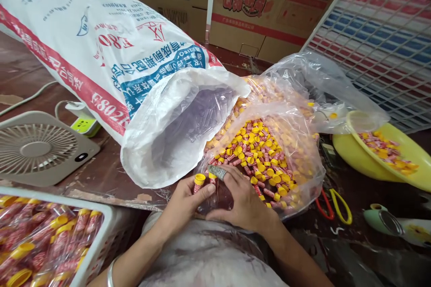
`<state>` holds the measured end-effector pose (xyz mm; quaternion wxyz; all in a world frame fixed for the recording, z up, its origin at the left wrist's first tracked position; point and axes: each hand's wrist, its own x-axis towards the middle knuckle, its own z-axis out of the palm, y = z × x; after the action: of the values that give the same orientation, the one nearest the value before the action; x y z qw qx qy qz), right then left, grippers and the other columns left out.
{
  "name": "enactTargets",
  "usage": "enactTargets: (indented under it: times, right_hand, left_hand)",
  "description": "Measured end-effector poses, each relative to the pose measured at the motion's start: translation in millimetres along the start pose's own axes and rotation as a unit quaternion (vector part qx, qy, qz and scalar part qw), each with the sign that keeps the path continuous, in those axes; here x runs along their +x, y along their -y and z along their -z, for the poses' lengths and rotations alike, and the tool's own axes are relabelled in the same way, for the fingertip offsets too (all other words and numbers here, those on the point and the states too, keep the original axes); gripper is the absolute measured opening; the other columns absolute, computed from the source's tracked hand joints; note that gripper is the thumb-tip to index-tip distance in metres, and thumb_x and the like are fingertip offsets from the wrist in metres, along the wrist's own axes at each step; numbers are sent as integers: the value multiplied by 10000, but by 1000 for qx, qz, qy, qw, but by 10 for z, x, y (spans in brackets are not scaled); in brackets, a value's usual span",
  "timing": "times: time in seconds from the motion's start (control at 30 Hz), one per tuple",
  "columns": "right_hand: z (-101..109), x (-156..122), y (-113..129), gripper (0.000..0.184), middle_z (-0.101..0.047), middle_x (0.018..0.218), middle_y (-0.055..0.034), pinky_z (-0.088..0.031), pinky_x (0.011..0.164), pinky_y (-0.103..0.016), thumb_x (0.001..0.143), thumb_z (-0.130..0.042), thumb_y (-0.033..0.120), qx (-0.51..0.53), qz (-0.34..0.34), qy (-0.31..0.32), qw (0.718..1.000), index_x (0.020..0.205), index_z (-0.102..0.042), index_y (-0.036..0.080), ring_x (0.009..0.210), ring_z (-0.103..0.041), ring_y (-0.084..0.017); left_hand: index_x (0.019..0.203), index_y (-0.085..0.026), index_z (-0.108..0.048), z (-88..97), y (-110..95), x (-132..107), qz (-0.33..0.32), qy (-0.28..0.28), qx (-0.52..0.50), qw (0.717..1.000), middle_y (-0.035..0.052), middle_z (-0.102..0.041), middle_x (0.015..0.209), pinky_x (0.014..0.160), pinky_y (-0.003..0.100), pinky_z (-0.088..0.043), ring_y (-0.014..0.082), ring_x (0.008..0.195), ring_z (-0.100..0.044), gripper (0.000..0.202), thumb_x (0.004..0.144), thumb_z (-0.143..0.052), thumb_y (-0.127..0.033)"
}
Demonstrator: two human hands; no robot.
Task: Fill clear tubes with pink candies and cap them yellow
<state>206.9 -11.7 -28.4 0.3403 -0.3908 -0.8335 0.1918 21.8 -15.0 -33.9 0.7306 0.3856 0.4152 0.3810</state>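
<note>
My left hand (186, 204) is closed on a small red tube with a yellow cap (199, 182), held upright at the table's near edge. My right hand (240, 199) rests beside it, its fingers curled over more tubes at the mouth of a clear plastic bag (286, 112); one finger wears a grey wrap (217, 172). That bag is full of yellow-capped red tubes (262, 152). To the left lies a big white woven sack (111, 58) with red and blue print; its open mouth (188, 130) shows clear empty tubes inside.
A white basket (97, 237) of bagged tubes sits at lower left, a grey fan (37, 148) behind it. A yellow bowl (411, 148) of candies stands at right, near scissors (333, 206) and a green tape dispenser (387, 222). Cardboard boxes (269, 4) and a gridded board (380, 31) stand behind.
</note>
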Motion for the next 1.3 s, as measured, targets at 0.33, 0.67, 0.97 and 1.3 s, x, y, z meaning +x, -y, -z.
enactTargets:
  times: [0.33,0.67,0.97,1.3]
  right_hand:
    - [23,23,-38,793,-582,1313,-162,-475,1079,-540,761,-856,528,-66,-17,3,998,1353,-455,186,1286,-531,-358]
    - [29,70,-427,95,-678,909,-44,-484,718,-302,931,-704,182,-248,-146,66,955,909,-615,207,869,-656,-234]
    - [93,118,-455,148,-628,845,-36,-454,705,-278,955,-561,84,-156,-153,-63,974,860,-604,190,779,-607,-193]
    - [207,270,21,219,-511,793,9,-414,699,-265,933,-570,110,95,-102,-9,990,748,-504,205,759,-520,-160]
  left_hand:
    - [821,-159,-621,98,-210,123,-34,45,154,986,-5,-634,726,638,242,-474,137,656,-584,209,790,-732,-333]
    - [828,-83,-749,730,-659,308,-74,-33,852,517,204,-734,892,745,460,-489,388,959,-645,313,860,-448,-3]
    - [1089,-187,-720,752,-536,204,-118,-50,650,749,77,-752,1048,783,329,-501,257,924,-686,231,907,-596,-258]
    - [929,-163,-726,240,-334,34,-35,43,289,956,22,-724,818,675,249,-450,178,746,-612,266,799,-738,-395]
